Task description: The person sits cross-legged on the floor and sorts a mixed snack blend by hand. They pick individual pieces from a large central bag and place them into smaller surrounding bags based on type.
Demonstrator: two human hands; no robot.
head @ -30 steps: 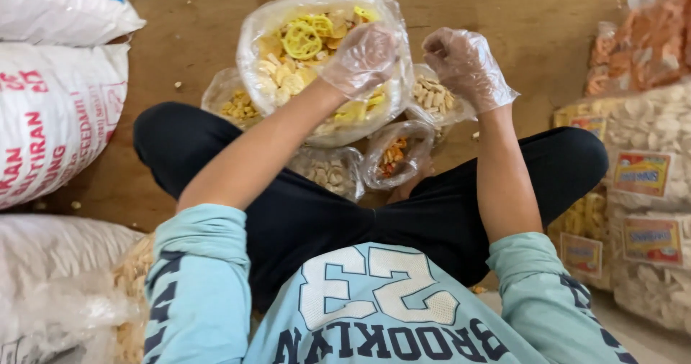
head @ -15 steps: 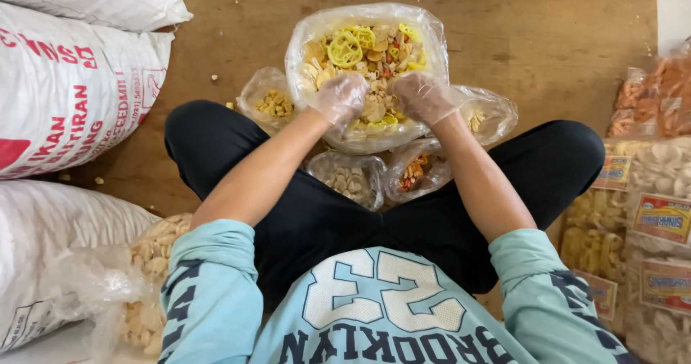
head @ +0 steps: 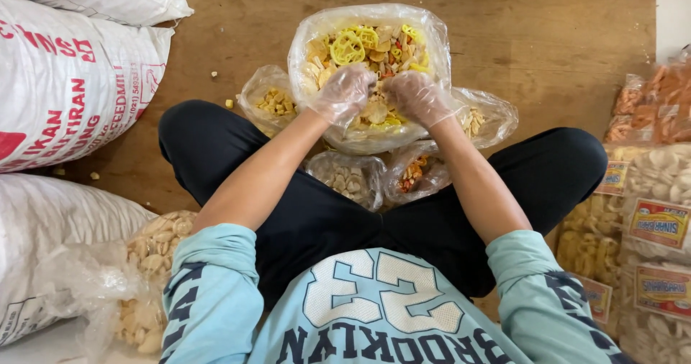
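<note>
A large clear plastic bag stands open on the wooden floor in front of my crossed legs. It holds mixed crackers: yellow wheels, pale chips and orange bits. Both my hands wear thin clear plastic gloves. My left hand and my right hand sit side by side inside the bag at its near edge, fingers curled down into the mix. What lies under the fingers is hidden.
Smaller clear bags ring the big one: yellow pieces, pale pieces, orange bits and another at the right. White sacks lie at the left, beside an open bag of pale crackers. Labelled cracker packs are stacked at the right.
My right hand came down from above the right small bag into the big bag beside my left hand. Both hands now press closer together in the mix.
</note>
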